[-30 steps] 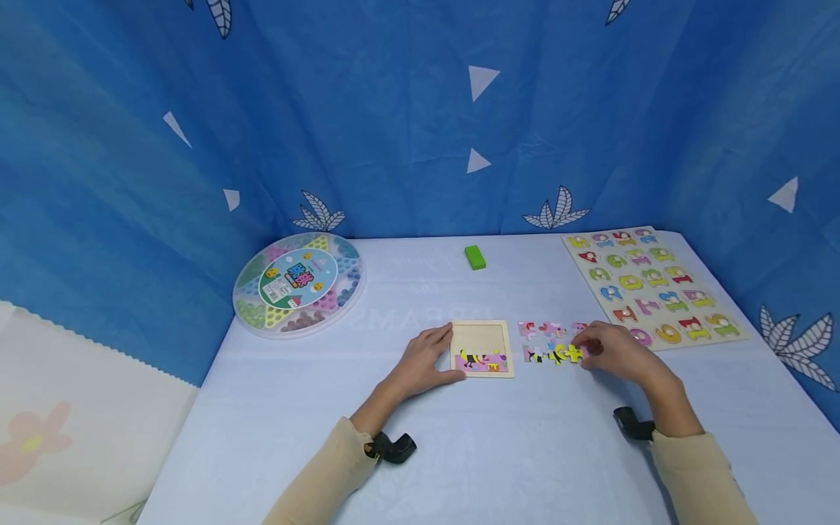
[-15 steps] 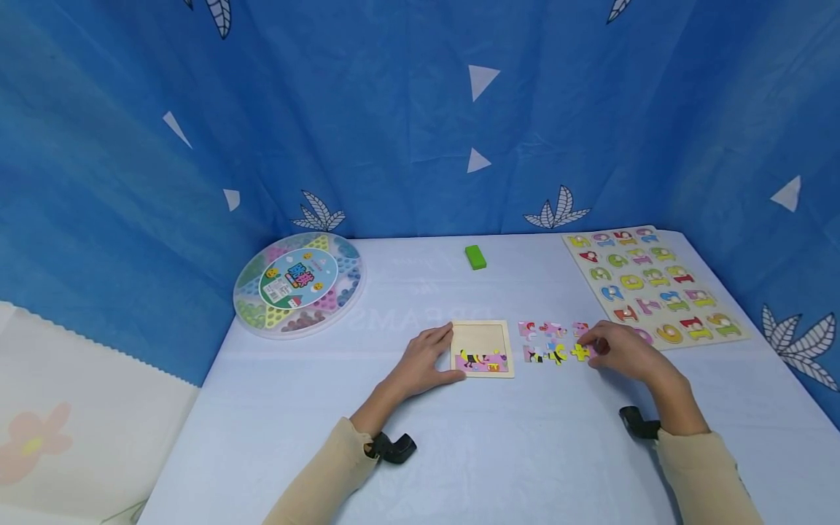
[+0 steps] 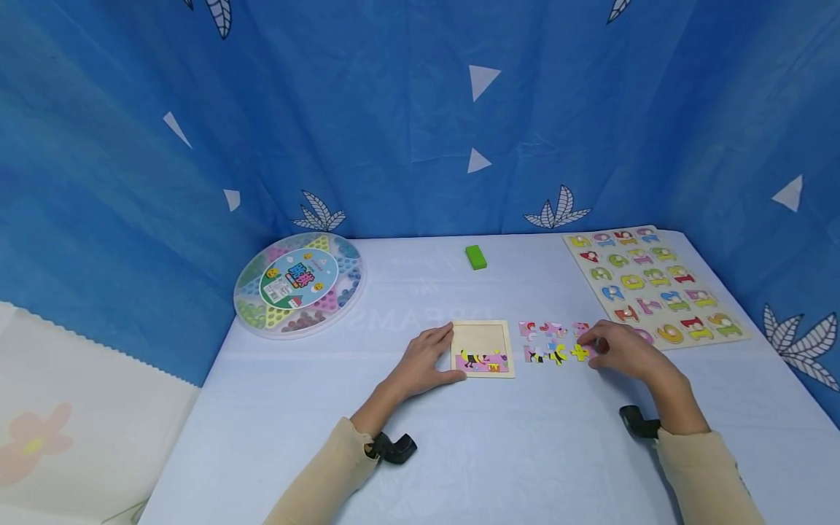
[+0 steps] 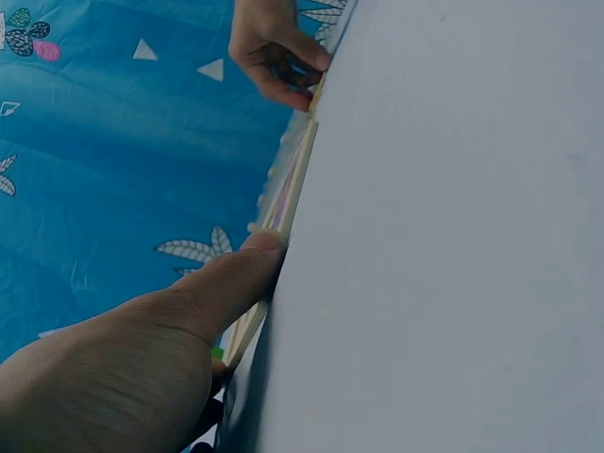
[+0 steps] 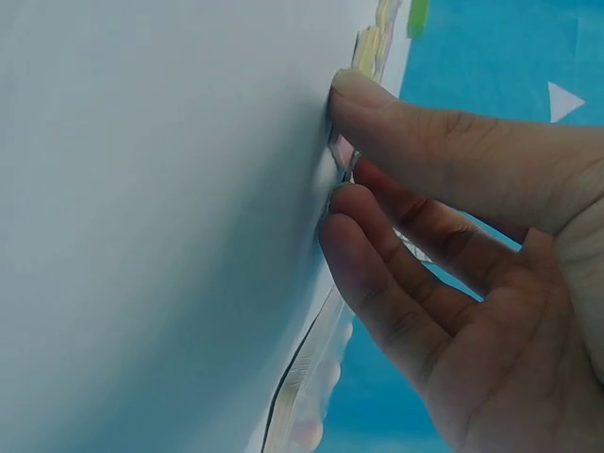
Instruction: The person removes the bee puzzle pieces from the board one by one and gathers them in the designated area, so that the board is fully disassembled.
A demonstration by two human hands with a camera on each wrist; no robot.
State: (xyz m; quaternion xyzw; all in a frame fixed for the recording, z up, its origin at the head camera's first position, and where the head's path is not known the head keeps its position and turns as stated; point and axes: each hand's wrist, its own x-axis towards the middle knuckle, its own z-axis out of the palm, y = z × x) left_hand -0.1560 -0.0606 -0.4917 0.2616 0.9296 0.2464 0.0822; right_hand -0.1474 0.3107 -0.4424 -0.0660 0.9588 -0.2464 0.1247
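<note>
In the head view, my left hand (image 3: 425, 364) holds a square wooden puzzle tray (image 3: 510, 350) at its left side, fingers at the upper corner and thumb at the lower one. A strip of joined pink pieces with yellow and black figures (image 3: 482, 362) lies along the tray's bottom. Right of it, loose jigsaw pieces (image 3: 553, 330) lie in two rows. My right hand (image 3: 623, 351) pinches a pink and yellow puzzle piece (image 3: 580, 353) at the right end of the lower row. In the right wrist view, its thumb and fingertips (image 5: 351, 87) are down at the tabletop.
A number puzzle board (image 3: 652, 281) lies at the back right, close beyond my right hand. A round, clear-lidded game box (image 3: 298, 284) sits at the back left. A green block (image 3: 475, 257) lies behind the tray. Blue curtain (image 3: 407, 131) borders the white table.
My right hand has shifted slightly right with the yellow puzzle piece, opening a gap to its neighbour, then stayed there over the last half second. The left hand and tray have not moved.
</note>
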